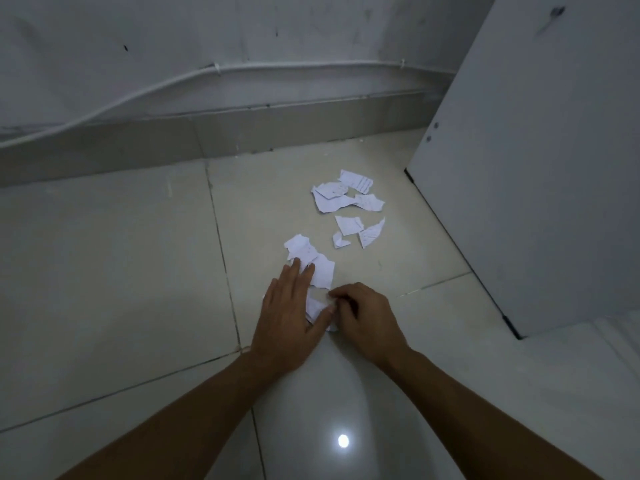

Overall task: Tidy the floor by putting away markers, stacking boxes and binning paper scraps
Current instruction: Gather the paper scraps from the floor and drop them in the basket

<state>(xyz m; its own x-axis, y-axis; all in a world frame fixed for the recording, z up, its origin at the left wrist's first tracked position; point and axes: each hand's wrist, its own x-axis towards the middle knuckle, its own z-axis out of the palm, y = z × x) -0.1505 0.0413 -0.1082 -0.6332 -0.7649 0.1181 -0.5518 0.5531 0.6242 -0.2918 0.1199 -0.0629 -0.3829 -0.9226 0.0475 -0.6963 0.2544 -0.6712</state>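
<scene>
Torn white paper scraps lie on the pale tiled floor. A near cluster [313, 259] sits right in front of my hands, and a far cluster [346, 197] with smaller pieces [358, 230] lies beyond it. My left hand [289, 310] rests flat, fingers together, with its fingertips pressing on the near scraps. My right hand [363, 315] is curled just beside it, fingertips pinching a small scrap [317, 308] between the two hands. No markers, boxes or bin are in view.
A white cabinet panel [526, 168] stands on the right, close to the far scraps. A grey wall with a skirting board [207, 133] and a white cable [138, 93] runs across the back. A lamp reflection [343, 441] shines on the near tile.
</scene>
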